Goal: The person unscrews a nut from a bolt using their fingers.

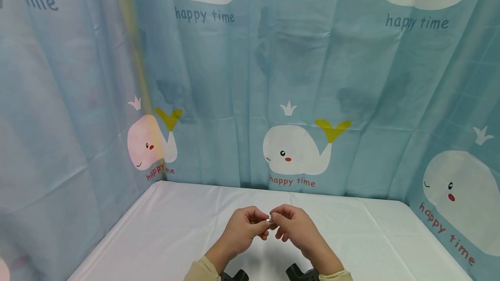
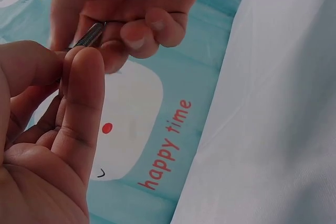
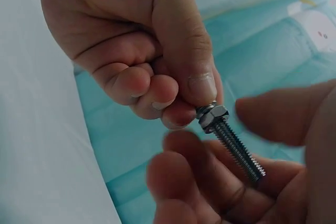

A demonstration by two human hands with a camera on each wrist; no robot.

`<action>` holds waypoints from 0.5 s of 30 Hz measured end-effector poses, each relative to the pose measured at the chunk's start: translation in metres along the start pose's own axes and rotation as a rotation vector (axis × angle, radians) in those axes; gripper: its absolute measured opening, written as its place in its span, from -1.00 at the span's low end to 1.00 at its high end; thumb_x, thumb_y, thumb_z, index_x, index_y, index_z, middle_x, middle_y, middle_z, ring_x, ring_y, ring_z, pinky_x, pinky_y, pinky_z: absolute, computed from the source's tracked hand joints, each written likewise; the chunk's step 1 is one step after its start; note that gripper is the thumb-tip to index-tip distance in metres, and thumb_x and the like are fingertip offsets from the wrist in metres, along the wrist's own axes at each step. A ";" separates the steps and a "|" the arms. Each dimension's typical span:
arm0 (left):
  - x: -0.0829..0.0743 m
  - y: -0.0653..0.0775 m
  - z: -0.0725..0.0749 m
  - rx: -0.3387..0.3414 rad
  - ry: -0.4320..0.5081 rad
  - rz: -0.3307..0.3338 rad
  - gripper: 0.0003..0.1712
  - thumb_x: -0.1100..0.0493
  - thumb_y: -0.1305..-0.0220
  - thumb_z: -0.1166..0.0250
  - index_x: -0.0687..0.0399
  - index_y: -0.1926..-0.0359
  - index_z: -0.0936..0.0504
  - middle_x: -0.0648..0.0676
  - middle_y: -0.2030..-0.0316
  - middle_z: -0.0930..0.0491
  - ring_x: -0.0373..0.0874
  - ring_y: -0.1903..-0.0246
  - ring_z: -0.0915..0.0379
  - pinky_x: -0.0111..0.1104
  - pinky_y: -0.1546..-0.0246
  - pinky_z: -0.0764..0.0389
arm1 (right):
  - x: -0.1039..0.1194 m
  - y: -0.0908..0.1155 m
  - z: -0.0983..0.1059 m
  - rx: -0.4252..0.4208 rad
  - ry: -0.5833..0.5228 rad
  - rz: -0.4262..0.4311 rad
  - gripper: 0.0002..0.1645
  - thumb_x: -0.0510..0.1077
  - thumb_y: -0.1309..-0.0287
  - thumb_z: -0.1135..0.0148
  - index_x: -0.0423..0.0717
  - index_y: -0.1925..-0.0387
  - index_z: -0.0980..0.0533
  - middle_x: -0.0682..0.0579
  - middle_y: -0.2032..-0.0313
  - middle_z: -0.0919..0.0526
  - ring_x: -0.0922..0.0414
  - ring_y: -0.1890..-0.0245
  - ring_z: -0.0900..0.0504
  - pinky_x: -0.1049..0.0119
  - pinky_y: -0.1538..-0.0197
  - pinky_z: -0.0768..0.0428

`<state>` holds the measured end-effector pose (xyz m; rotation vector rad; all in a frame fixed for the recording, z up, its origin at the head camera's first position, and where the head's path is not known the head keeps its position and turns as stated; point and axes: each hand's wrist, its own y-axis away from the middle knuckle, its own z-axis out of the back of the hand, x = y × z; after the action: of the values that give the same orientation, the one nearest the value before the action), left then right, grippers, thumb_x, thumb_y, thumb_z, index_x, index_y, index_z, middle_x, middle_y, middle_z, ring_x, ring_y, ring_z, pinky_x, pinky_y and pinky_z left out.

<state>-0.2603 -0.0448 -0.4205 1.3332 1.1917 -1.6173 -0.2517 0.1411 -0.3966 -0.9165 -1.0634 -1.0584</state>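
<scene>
A silvery threaded bolt (image 3: 239, 148) with a hex nut (image 3: 213, 118) round it near the pinched end shows best in the right wrist view. My left hand (image 1: 241, 231) pinches that end between thumb and index finger, its other fingers curled in. The bolt's threaded shank (image 2: 90, 36) points towards my right hand (image 1: 300, 231). In the right wrist view, the right thumb (image 3: 283, 114) stands apart from the bolt, and the right fingers lie loosely bent below it. Whether those fingers touch the shank's tip, I cannot tell. The left fingers hide the far end of the bolt.
Both hands are above a white-covered table (image 1: 187, 216). A blue curtain (image 1: 250, 77) with printed whales rises behind it and along both sides. Dark devices (image 1: 300, 272) sit at both wrists, beside beige sleeves (image 1: 203, 270).
</scene>
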 end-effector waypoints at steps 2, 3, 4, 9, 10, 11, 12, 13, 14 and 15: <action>0.000 0.000 0.000 0.001 0.000 -0.001 -0.94 0.33 -0.26 -0.36 0.25 0.25 -0.67 0.18 0.38 -0.68 -0.07 0.48 -0.63 -0.25 0.34 -0.71 | -0.001 0.000 0.000 0.016 0.008 0.002 -0.70 -0.03 -0.34 -0.23 -0.23 0.20 -0.63 -0.07 0.42 -0.67 0.05 0.51 -0.60 0.24 0.45 -0.59; 0.000 0.000 0.000 0.001 -0.001 0.002 -0.94 0.33 -0.26 -0.36 0.24 0.25 -0.67 0.17 0.38 -0.68 -0.07 0.48 -0.63 -0.25 0.34 -0.71 | -0.001 0.001 0.001 0.019 0.018 0.005 -0.71 -0.04 -0.33 -0.24 -0.22 0.23 -0.64 -0.07 0.42 -0.67 0.05 0.51 -0.60 0.24 0.45 -0.59; 0.001 0.000 0.000 0.001 -0.001 0.003 -0.94 0.34 -0.26 -0.36 0.24 0.25 -0.67 0.18 0.38 -0.68 -0.07 0.48 -0.63 -0.25 0.34 -0.71 | -0.001 0.001 0.001 0.021 0.025 0.008 -0.74 -0.07 -0.31 -0.26 -0.22 0.23 -0.64 -0.06 0.40 -0.67 0.05 0.50 -0.60 0.23 0.44 -0.59; 0.001 0.000 0.001 -0.003 0.010 0.003 -0.92 0.33 -0.27 -0.36 0.28 0.24 -0.66 0.19 0.39 -0.67 -0.08 0.49 -0.62 -0.26 0.34 -0.71 | 0.000 0.000 0.000 0.000 0.046 0.014 -0.69 -0.06 -0.25 -0.32 -0.19 0.10 -0.63 -0.02 0.26 -0.67 0.03 0.41 -0.62 0.19 0.41 -0.60; 0.001 0.000 0.002 -0.003 0.009 -0.003 -0.92 0.34 -0.26 -0.36 0.28 0.24 -0.66 0.17 0.40 -0.67 -0.08 0.48 -0.62 -0.26 0.35 -0.71 | 0.001 0.000 0.000 0.000 0.043 0.013 -0.69 -0.04 -0.28 -0.30 -0.20 0.11 -0.63 -0.02 0.27 -0.67 0.03 0.41 -0.62 0.19 0.41 -0.61; 0.001 0.000 0.002 -0.002 0.007 -0.007 -0.92 0.34 -0.26 -0.36 0.28 0.24 -0.66 0.17 0.40 -0.67 -0.08 0.49 -0.62 -0.25 0.35 -0.71 | 0.000 -0.001 0.000 -0.001 0.043 0.010 -0.67 0.00 -0.31 -0.27 -0.20 0.13 -0.64 -0.03 0.30 -0.67 0.03 0.43 -0.62 0.20 0.41 -0.60; 0.001 0.000 0.001 0.000 0.006 -0.008 -0.92 0.34 -0.26 -0.36 0.28 0.24 -0.66 0.16 0.40 -0.67 -0.08 0.48 -0.63 -0.25 0.35 -0.71 | 0.000 -0.001 -0.001 -0.001 0.045 0.008 -0.66 0.03 -0.34 -0.24 -0.19 0.17 -0.65 -0.03 0.34 -0.67 0.04 0.45 -0.61 0.21 0.43 -0.60; 0.001 0.000 0.001 0.004 0.007 -0.008 -0.92 0.34 -0.25 -0.36 0.27 0.24 -0.66 0.16 0.39 -0.68 -0.09 0.48 -0.63 -0.25 0.35 -0.71 | 0.000 -0.001 -0.001 0.001 0.046 0.006 -0.65 0.04 -0.37 -0.22 -0.19 0.21 -0.65 -0.03 0.38 -0.66 0.05 0.48 -0.60 0.22 0.44 -0.59; 0.001 0.000 0.001 0.006 0.005 -0.007 -0.92 0.34 -0.25 -0.37 0.27 0.24 -0.67 0.16 0.39 -0.68 -0.09 0.48 -0.63 -0.25 0.35 -0.71 | 0.000 -0.001 -0.001 0.003 0.046 0.003 -0.65 0.04 -0.38 -0.21 -0.19 0.24 -0.66 -0.04 0.42 -0.65 0.06 0.49 -0.59 0.23 0.44 -0.59; 0.001 0.000 0.001 0.009 0.004 -0.006 -0.92 0.33 -0.25 -0.37 0.27 0.24 -0.67 0.17 0.39 -0.68 -0.09 0.48 -0.63 -0.25 0.35 -0.71 | 0.000 -0.001 -0.001 0.002 0.049 0.003 -0.67 0.02 -0.37 -0.21 -0.18 0.26 -0.66 -0.04 0.43 -0.65 0.06 0.50 -0.58 0.24 0.45 -0.58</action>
<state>-0.2607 -0.0454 -0.4214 1.3401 1.1934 -1.6262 -0.2521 0.1404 -0.3971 -0.8857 -1.0223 -1.0720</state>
